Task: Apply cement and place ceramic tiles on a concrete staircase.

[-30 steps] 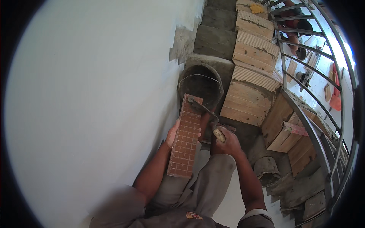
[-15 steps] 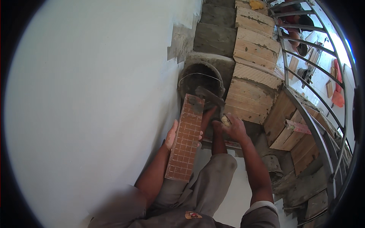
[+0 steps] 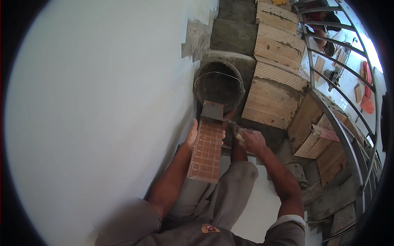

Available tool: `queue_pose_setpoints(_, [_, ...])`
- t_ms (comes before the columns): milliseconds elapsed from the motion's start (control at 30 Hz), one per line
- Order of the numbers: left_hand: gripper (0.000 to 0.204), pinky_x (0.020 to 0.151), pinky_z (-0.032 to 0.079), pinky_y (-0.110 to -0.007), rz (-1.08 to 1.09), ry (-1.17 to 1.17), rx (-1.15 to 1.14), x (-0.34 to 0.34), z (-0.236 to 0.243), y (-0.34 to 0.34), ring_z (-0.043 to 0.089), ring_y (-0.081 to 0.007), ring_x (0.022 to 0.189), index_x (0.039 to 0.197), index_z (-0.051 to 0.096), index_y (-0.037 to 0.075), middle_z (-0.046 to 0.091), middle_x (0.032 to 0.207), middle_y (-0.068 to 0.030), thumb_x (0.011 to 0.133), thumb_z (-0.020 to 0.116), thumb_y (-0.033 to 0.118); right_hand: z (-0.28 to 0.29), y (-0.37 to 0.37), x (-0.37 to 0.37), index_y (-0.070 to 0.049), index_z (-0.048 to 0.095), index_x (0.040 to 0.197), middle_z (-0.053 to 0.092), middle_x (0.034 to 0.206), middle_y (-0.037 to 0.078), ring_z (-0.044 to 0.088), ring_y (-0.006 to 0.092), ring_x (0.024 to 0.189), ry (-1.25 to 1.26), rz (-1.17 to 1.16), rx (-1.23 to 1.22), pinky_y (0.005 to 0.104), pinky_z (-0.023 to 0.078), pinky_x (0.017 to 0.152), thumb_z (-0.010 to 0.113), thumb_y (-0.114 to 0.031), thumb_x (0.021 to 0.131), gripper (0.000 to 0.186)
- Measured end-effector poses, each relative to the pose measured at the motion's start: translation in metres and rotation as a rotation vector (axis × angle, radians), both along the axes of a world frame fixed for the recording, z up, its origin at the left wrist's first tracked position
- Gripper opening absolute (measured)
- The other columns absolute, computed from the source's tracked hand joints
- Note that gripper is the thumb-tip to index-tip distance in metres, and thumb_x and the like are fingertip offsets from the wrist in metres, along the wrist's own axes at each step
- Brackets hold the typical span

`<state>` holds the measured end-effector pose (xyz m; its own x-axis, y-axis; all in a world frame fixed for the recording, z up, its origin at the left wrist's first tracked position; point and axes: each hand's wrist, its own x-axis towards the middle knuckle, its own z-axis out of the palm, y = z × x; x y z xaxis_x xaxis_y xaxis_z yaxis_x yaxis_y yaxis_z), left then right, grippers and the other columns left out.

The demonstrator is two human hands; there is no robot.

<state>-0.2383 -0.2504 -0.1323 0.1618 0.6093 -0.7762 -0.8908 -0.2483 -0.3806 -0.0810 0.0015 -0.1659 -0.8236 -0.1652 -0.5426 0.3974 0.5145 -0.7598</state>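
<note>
My left hand (image 3: pixel 191 134) is wrapped round a long, narrow reddish-brown tile (image 3: pixel 205 153) from beneath, its thumb and fingertips showing at opposite edges. The tile's grid-patterned back faces up. In my right hand (image 3: pixel 253 140) is the handle of a trowel (image 3: pixel 230 122), gripped in a closed fist. Its blade lies across the far end of the tile, where grey mortar (image 3: pixel 212 110) covers the grid. Just beyond that end stands a dark, mortar-stained bucket (image 3: pixel 219 84) with a thin wire handle; its depth is in shadow.
A white wall (image 3: pixel 102 115) runs along the left. Wood-look tiled steps (image 3: pixel 271 102) rise ahead on the right, beside bare cement steps (image 3: pixel 233 36). A curved metal railing (image 3: pixel 347 139) bounds the right side. Beyond it, another person (image 3: pixel 322 24) is on the floor below.
The trowel blade has come down from above the bucket's near rim onto the tile's far end. My right hand has moved slightly nearer and the tile has shifted a little right.
</note>
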Motion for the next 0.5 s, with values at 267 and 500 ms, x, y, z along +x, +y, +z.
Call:
queue_pose_setpoints(267, [0.097,0.101,0.043,-0.058,0.041,0.137,0.036,0.009,-0.052,-0.027,0.052,-0.0458,0.122,0.150,0.036,0.002,0.049,0.138,-0.0300,0.092,0.032,0.079,0.068,0.004,0.030,-0.015,0.058,0.121,0.066,0.094,0.009,0.069,0.0332,0.077,0.005,-0.006,0.012,0.0462,0.055,0.062,0.075,-0.022,0.074,0.050])
queue_pose_setpoints(500, [0.074,0.081,0.052,-0.045,-0.520,0.408,-0.430,-0.004,-0.088,-0.045,0.063,-0.0308,0.093,0.137,0.051,0.007,0.064,0.109,-0.0177,0.097,0.042,0.069,0.133,-0.006,0.064,-0.015,0.062,0.121,0.067,0.093,0.008,0.067,0.0294,0.066,0.106,-0.107,0.054,0.0425,0.055,0.056,0.078,-0.021,0.071,0.053])
